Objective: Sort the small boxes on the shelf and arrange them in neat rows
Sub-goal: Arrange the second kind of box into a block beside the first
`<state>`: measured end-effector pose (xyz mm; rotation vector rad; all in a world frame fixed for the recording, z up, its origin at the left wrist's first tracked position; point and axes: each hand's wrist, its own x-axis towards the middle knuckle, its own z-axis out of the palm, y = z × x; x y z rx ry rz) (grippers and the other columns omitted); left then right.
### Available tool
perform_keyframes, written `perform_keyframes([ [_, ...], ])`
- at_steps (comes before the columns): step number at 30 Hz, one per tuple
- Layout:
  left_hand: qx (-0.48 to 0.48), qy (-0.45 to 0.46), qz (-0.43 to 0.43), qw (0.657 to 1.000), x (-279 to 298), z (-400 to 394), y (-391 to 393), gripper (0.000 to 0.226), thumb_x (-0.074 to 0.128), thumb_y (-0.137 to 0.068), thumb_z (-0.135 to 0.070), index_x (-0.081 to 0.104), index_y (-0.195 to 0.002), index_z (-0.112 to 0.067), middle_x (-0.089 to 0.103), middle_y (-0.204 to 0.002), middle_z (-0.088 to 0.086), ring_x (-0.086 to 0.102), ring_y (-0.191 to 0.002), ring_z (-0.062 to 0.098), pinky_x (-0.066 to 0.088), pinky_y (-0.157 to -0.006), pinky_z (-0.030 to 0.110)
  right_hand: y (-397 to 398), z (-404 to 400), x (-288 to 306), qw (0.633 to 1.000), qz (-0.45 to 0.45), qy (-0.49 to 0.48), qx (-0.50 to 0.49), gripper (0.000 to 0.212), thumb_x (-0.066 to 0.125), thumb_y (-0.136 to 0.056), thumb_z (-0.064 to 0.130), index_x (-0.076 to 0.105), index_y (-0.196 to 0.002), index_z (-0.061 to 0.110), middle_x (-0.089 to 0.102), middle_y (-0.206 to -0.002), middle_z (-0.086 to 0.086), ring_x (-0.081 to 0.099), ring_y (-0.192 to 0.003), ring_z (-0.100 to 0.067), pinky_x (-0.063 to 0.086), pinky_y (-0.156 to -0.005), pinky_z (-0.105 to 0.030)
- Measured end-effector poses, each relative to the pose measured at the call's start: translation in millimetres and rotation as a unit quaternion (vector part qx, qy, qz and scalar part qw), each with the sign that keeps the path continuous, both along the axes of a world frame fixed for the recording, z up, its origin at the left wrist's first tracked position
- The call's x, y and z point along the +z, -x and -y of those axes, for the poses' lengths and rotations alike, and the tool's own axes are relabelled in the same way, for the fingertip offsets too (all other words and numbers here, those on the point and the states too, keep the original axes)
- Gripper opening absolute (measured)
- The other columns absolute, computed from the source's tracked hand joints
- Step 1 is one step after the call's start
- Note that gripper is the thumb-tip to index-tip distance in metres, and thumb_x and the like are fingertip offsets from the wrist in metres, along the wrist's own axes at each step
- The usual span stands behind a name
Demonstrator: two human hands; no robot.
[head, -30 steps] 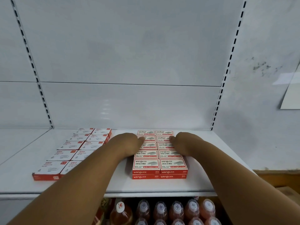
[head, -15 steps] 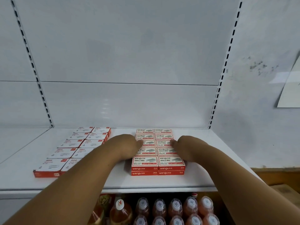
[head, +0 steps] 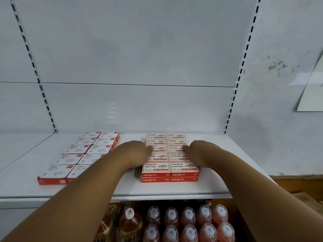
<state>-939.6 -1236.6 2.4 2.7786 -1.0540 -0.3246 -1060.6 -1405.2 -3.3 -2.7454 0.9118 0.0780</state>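
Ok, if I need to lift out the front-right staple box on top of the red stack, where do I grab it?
Judging by its pose, take the front-right top box by its front face and top, coming from the shelf's front edge. Its left side butts against the neighbouring box, another sits behind it, and the right hand lies along its right edge, so only front and top are exposed.

Red-and-white staple boxes (head: 170,157), paler white-topped, red-edged boxes (head: 82,154) at left, white shelf (head: 157,189), orange-red bottles (head: 187,222) w/ clear caps.
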Motion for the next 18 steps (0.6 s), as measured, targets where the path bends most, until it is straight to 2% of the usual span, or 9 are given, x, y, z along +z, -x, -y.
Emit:
perform_keyframes([
  [2,0.001,0.007,-0.005,1.000,0.1,-2.3,0.7,0.059,0.021,-0.104,-0.050,0.064,-0.120,-0.014,0.064,-0.124,0.008,0.059,-0.111,0.022,0.040,-0.090,0.030,0.0,1.6,-1.6,1.000,0.005,-0.012,-0.008,0.048,0.025,-0.102,0.051,0.059,-0.101,0.018,0.067,-0.115,-0.006,0.061,-0.100,-0.022,0.046,-0.092,-0.034],
  [4,0.000,0.011,-0.008,1.000,1.0,-6.2,2.3,0.062,0.020,-0.103,-0.053,0.066,-0.116,-0.015,0.066,-0.120,0.007,0.060,-0.109,0.021,0.041,-0.091,0.030,2.9,3.4,-2.4,0.999,0.017,-0.037,-0.014,0.053,0.025,-0.101,0.056,0.059,-0.095,0.015,0.070,-0.105,-0.004,0.065,-0.096,-0.020,0.049,-0.093,-0.036],
  [8,-0.002,0.005,-0.014,1.000,2.6,-12.6,3.9,0.057,0.024,-0.104,-0.050,0.066,-0.116,-0.014,0.065,-0.120,0.006,0.059,-0.109,0.022,0.040,-0.088,0.029,13.4,1.9,-1.0,0.997,0.034,-0.063,-0.021,0.057,0.029,-0.100,0.057,0.063,-0.085,0.014,0.069,-0.083,0.001,0.064,-0.079,-0.013,0.048,-0.078,-0.029],
  [12,-0.005,0.009,-0.017,1.000,0.1,-11.1,3.2,0.051,0.028,-0.104,-0.047,0.066,-0.116,-0.014,0.066,-0.120,0.006,0.060,-0.105,0.020,0.040,-0.084,0.027,13.5,-1.5,-4.5,0.997,0.036,-0.064,-0.013,0.051,0.032,-0.101,0.054,0.057,-0.074,0.018,0.066,-0.077,0.003,0.063,-0.072,-0.010,0.045,-0.066,-0.027],
  [15,-0.005,0.017,-0.029,0.999,-0.7,-11.2,3.8,0.050,0.028,-0.105,-0.046,0.066,-0.116,-0.015,0.066,-0.119,0.004,0.057,-0.096,0.016,0.038,-0.082,0.026,12.2,-2.0,-5.1,0.998,0.038,-0.055,-0.011,0.050,0.031,-0.101,0.053,0.055,-0.074,0.019,0.064,-0.077,0.003,0.062,-0.074,-0.012,0.045,-0.071,-0.028],
  [18,-0.005,0.025,-0.037,0.999,-0.6,-12.3,2.7,0.051,0.029,-0.104,-0.047,0.066,-0.118,-0.016,0.067,-0.120,0.004,0.056,-0.094,0.015,0.038,-0.082,0.026,13.2,-1.1,-5.9,0.997,0.040,-0.065,-0.016,0.051,0.031,-0.101,0.053,0.058,-0.077,0.018,0.067,-0.080,0.002,0.064,-0.077,-0.013,0.048,-0.074,-0.029],
])
